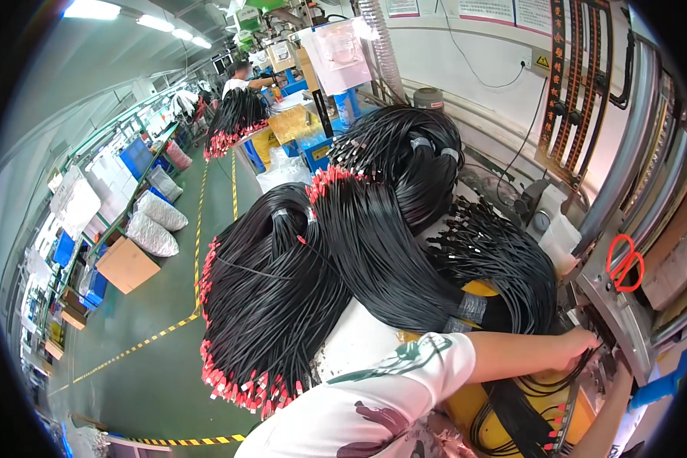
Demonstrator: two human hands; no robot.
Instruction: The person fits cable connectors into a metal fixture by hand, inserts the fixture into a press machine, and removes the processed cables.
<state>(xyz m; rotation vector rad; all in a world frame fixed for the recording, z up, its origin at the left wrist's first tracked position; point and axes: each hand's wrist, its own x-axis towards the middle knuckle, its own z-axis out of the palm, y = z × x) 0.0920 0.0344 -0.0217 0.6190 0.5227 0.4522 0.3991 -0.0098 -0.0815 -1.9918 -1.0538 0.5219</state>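
Observation:
My left arm reaches across to the right. At its end, my left hand has its fingers closed at the edge of a metal machine part, where black cables curve up to meet it. My right hand is beside the same machine part, below the left one; its fingers are mostly hidden. Under my arms, a flat bundle of black cables lies on a yellow surface. Near it, several red connectors sit in a row along a metal strip.
Large bundles of black cables with red ends are heaped to my left, and another bundle tied with clear wrap lies over them. Red-handled scissors rest on the machine. A person works farther back. Cardboard box and sacks stand across the aisle.

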